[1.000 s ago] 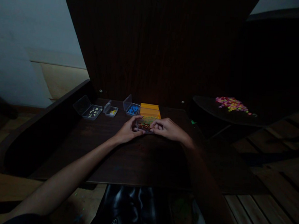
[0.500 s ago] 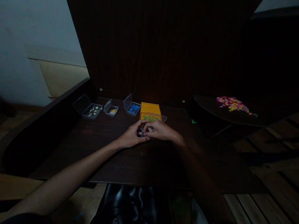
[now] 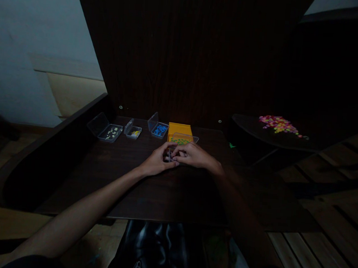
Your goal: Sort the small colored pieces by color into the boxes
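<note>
My left hand [image 3: 158, 160] is wrapped round the left side of a small clear plastic box [image 3: 167, 155] on the dark table, thumb in front and fingers behind. My right hand [image 3: 191, 154] reaches over the same box from the right, its fingers bent and drawn together at the opening. Whatever the right fingertips pinch is hidden or too small to name. Just behind the hands sits a yellow box [image 3: 181, 128], with small green pieces [image 3: 181, 141] at its front and a clear lid [image 3: 193, 139] tilted over it.
Left of the yellow box stand open clear boxes holding blue pieces [image 3: 160, 130], yellow pieces [image 3: 134, 133] and whitish pieces [image 3: 113, 133]. A pile of pink and yellow pieces [image 3: 279, 124] lies on a raised shelf [image 3: 247, 128] at right. A dark side panel [image 3: 49, 153] borders the table's left.
The clear lid by the yellow box has tipped slightly, and more of the clear box shows between my hands. My right fingers have shifted a little; both arms stay nearly in place.
</note>
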Demonstrator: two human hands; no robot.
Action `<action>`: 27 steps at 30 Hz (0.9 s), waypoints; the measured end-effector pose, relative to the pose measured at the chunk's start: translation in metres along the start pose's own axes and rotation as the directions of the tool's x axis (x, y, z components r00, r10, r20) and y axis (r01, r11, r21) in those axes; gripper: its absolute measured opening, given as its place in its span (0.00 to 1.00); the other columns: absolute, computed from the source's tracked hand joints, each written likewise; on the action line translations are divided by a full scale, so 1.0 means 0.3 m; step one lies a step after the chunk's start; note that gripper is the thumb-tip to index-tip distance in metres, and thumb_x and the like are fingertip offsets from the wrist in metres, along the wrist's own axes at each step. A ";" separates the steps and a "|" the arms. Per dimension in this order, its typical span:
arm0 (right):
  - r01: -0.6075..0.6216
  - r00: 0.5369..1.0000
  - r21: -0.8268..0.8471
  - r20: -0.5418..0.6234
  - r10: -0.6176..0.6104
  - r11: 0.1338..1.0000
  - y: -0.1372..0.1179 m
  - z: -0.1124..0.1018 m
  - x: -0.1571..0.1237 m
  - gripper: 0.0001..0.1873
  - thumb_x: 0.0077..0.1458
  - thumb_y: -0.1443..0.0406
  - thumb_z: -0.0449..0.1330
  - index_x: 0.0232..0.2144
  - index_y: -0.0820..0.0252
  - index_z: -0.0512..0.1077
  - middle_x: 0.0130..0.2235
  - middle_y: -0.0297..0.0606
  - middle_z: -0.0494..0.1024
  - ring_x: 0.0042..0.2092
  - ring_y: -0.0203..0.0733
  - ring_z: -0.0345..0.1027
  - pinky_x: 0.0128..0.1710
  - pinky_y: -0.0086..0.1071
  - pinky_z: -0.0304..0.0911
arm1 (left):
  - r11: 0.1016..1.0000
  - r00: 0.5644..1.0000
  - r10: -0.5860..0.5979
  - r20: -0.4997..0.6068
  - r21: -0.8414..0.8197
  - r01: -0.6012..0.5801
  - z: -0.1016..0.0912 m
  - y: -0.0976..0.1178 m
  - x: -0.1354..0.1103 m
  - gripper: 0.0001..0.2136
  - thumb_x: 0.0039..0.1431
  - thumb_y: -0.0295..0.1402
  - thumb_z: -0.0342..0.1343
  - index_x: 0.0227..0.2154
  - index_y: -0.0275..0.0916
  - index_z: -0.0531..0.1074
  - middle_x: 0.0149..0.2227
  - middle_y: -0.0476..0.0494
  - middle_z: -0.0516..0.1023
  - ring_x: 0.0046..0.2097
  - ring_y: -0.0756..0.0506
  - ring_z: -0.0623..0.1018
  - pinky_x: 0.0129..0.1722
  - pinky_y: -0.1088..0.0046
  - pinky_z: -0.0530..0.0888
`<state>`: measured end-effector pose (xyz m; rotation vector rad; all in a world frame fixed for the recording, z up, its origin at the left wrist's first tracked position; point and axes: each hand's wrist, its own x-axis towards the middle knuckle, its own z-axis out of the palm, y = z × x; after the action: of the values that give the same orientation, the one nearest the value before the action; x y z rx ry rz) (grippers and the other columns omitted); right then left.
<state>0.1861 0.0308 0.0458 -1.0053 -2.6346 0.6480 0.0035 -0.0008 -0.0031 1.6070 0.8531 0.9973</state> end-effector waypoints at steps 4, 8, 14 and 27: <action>0.003 1.000 -0.023 0.023 -0.003 1.000 -0.012 0.007 0.004 0.08 0.53 0.69 0.60 0.36 0.62 0.77 0.24 0.30 0.67 0.27 0.31 0.56 0.29 0.26 0.46 | 1.000 1.000 0.006 0.017 0.013 -0.006 0.003 0.013 -0.003 0.31 0.46 0.31 0.65 0.53 0.36 0.61 0.48 0.39 0.73 0.47 0.43 0.76 0.48 0.62 0.75; -0.015 1.000 -0.054 0.016 0.016 0.998 -0.017 0.011 0.005 0.09 0.52 0.69 0.60 0.37 0.61 0.78 0.25 0.31 0.68 0.28 0.32 0.57 0.29 0.26 0.47 | 1.000 0.999 0.018 0.029 -0.015 -0.017 0.006 0.008 -0.003 0.31 0.46 0.32 0.66 0.53 0.37 0.61 0.47 0.39 0.74 0.47 0.43 0.76 0.48 0.62 0.75; 0.020 1.000 -0.007 -0.003 -0.020 1.000 -0.007 0.001 0.000 0.10 0.52 0.70 0.61 0.39 0.61 0.78 0.24 0.30 0.69 0.27 0.31 0.58 0.29 0.26 0.49 | 0.998 1.000 0.006 0.028 -0.062 -0.004 0.000 -0.005 0.001 0.32 0.46 0.32 0.66 0.54 0.37 0.61 0.47 0.39 0.73 0.48 0.42 0.76 0.49 0.61 0.74; 0.015 0.998 0.209 0.053 -0.027 0.978 -0.026 -0.020 -0.043 0.12 0.51 0.60 0.63 0.32 0.66 0.78 0.18 0.26 0.62 0.21 0.28 0.53 0.23 0.25 0.49 | 0.998 0.998 -0.005 -0.069 -0.059 0.001 -0.050 -0.026 0.026 0.32 0.45 0.31 0.65 0.53 0.38 0.60 0.49 0.38 0.72 0.44 0.45 0.76 0.47 0.62 0.75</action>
<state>0.1933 0.0190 0.0538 -0.9091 -2.5529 0.9383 -0.0073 0.0138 -0.0072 1.5287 0.8648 1.0714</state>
